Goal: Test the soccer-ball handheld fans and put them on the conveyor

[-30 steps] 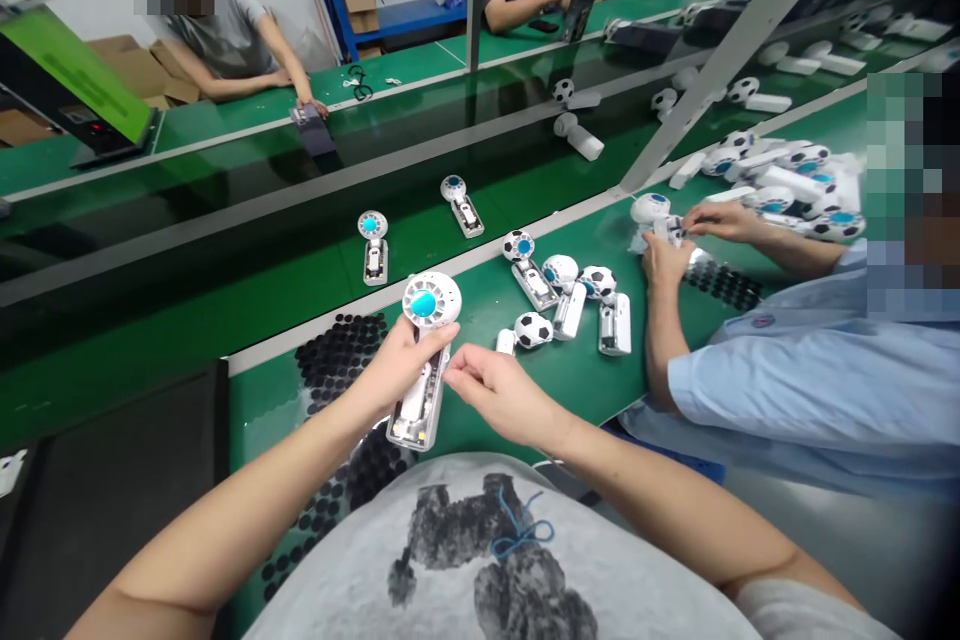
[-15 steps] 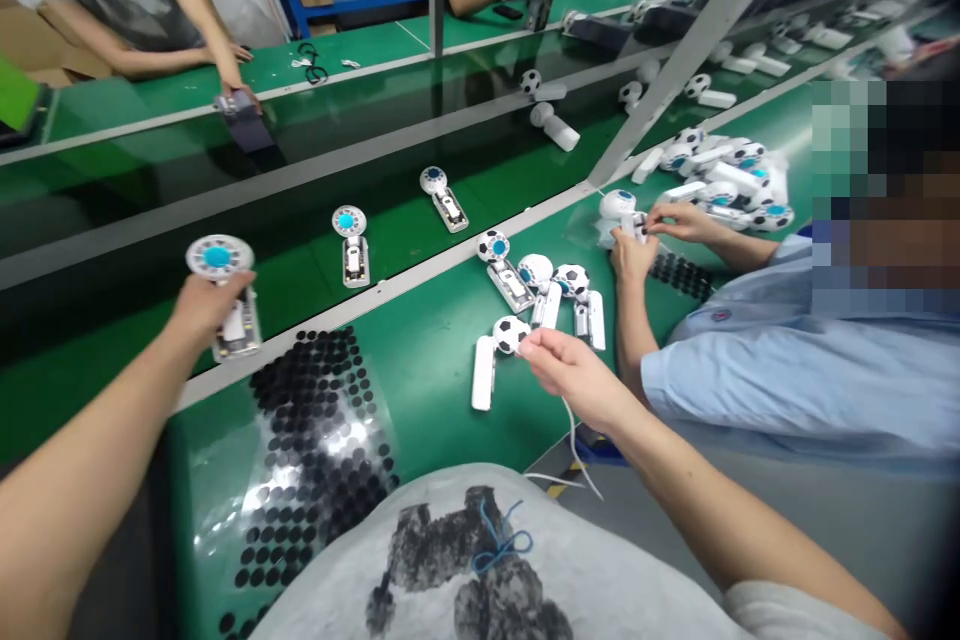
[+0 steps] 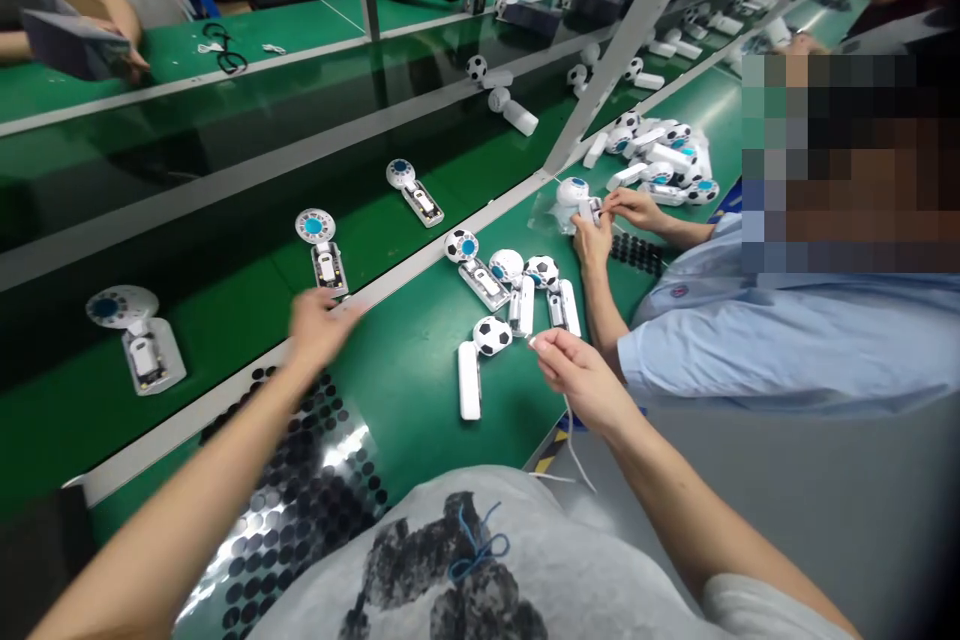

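My left hand (image 3: 319, 325), blurred by motion, is over the metal rail, just below an open white unit (image 3: 328, 265) on the belt; its grip is unclear. At the far left of the belt lies another open unit (image 3: 155, 357), apart from the hand. My right hand (image 3: 574, 370) pinches the white tip of a thin cable (image 3: 571, 440) above the green table. Left of it lies a unit with a football-patterned head (image 3: 492, 335) and a closed white body (image 3: 469, 380). Several similar units (image 3: 541, 272) sit just beyond.
Sheets of black round pads (image 3: 300, 480) lie on the near table. A co-worker's hands (image 3: 596, 230) hold a unit at the right, beside a pile of units (image 3: 660, 160). A slanted metal post (image 3: 622, 50) rises from the rail (image 3: 420, 270). People sit across the belt.
My left hand has let go of the far-left unit and moved right toward the rail. My right hand still pinches the cable tip. The view has shifted.
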`<action>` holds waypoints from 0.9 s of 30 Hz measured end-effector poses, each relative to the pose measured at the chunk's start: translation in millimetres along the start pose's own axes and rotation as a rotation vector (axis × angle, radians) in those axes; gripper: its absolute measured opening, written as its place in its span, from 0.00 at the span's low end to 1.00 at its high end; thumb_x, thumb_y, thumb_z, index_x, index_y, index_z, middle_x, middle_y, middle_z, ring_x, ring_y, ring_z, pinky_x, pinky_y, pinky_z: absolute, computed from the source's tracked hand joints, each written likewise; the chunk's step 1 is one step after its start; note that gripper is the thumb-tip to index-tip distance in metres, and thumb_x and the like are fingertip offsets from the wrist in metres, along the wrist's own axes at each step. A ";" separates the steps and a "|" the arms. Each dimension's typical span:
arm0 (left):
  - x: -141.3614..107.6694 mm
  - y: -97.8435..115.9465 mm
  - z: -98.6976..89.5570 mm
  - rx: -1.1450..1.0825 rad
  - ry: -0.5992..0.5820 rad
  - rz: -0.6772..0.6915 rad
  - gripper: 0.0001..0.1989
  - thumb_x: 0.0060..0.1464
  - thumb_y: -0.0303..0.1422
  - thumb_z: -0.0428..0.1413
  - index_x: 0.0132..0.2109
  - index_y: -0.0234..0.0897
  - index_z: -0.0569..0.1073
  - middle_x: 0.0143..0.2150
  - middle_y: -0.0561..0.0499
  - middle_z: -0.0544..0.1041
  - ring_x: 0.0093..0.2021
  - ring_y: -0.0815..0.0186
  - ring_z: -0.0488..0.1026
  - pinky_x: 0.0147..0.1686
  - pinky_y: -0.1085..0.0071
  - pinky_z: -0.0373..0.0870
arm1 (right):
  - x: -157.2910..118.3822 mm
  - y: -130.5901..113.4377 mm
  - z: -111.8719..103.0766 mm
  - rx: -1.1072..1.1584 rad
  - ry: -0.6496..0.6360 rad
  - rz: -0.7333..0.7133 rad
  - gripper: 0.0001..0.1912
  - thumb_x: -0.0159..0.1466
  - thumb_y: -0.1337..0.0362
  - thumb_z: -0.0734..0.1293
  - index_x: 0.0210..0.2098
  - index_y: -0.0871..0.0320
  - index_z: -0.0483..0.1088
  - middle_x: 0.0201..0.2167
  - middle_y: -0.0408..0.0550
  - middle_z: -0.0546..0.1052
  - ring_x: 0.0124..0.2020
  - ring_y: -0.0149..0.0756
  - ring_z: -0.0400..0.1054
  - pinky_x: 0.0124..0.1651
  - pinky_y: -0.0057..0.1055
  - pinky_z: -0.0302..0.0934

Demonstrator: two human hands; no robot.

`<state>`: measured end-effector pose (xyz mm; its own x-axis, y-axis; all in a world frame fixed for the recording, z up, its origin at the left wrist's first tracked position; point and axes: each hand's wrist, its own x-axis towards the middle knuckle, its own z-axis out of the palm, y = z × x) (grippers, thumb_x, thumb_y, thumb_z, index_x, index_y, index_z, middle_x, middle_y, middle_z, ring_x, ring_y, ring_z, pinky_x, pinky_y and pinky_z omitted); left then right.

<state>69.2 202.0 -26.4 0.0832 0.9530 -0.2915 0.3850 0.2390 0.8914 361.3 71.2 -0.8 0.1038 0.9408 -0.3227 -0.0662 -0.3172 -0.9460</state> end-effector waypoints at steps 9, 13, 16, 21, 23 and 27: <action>-43.5 -1.0 146.9 0.173 -0.398 -0.052 0.17 0.37 0.30 0.59 0.37 0.32 0.67 0.37 0.44 0.71 0.40 0.57 0.69 0.37 0.66 0.63 | -5.6 11.5 17.0 -0.169 -0.132 -0.120 0.11 0.62 0.56 0.58 0.29 0.58 0.60 0.16 0.35 0.60 0.17 0.25 0.49 0.21 0.24 0.45; -77.3 14.3 108.3 -0.063 -0.548 -0.156 0.14 0.45 0.33 0.55 0.40 0.32 0.65 0.31 0.50 0.71 0.29 0.67 0.69 0.30 0.71 0.65 | -11.2 0.5 37.0 -0.271 -0.218 -0.305 0.08 0.62 0.60 0.59 0.32 0.58 0.63 0.18 0.37 0.63 0.20 0.27 0.56 0.26 0.26 0.51; -107.4 29.7 86.7 -0.414 -0.576 -0.260 0.17 0.43 0.32 0.59 0.41 0.32 0.65 0.33 0.50 0.71 0.30 0.70 0.69 0.30 0.74 0.65 | -5.5 -22.5 48.4 -0.277 -0.195 -0.429 0.06 0.62 0.61 0.60 0.32 0.57 0.64 0.19 0.37 0.65 0.22 0.27 0.58 0.28 0.26 0.53; -134.7 54.5 64.4 -0.641 -0.459 -0.307 0.17 0.43 0.28 0.61 0.41 0.33 0.66 0.33 0.49 0.73 0.28 0.71 0.70 0.27 0.77 0.66 | 1.7 -55.2 48.8 0.056 -0.391 -0.326 0.07 0.62 0.60 0.60 0.30 0.57 0.61 0.17 0.34 0.61 0.16 0.23 0.48 0.19 0.23 0.42; -138.5 62.4 57.6 -0.712 -0.385 -0.281 0.17 0.45 0.31 0.59 0.44 0.33 0.67 0.38 0.46 0.74 0.30 0.68 0.72 0.26 0.76 0.67 | -6.8 -58.7 49.0 0.068 -0.443 -0.311 0.07 0.62 0.60 0.60 0.31 0.57 0.61 0.17 0.34 0.61 0.16 0.23 0.48 0.19 0.23 0.41; -140.0 70.2 48.1 -0.815 -0.214 -0.208 0.16 0.51 0.41 0.54 0.43 0.35 0.68 0.37 0.47 0.75 0.26 0.69 0.72 0.23 0.75 0.67 | -31.2 -53.1 57.6 -0.133 -0.494 -0.293 0.08 0.63 0.61 0.58 0.30 0.57 0.62 0.18 0.36 0.62 0.20 0.25 0.54 0.24 0.25 0.48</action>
<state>128.9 76.4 60.3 0.2868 0.8390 -0.4625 -0.3597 0.5418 0.7597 304.4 65.5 61.2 -0.3779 0.9255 -0.0256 0.0234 -0.0181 -0.9996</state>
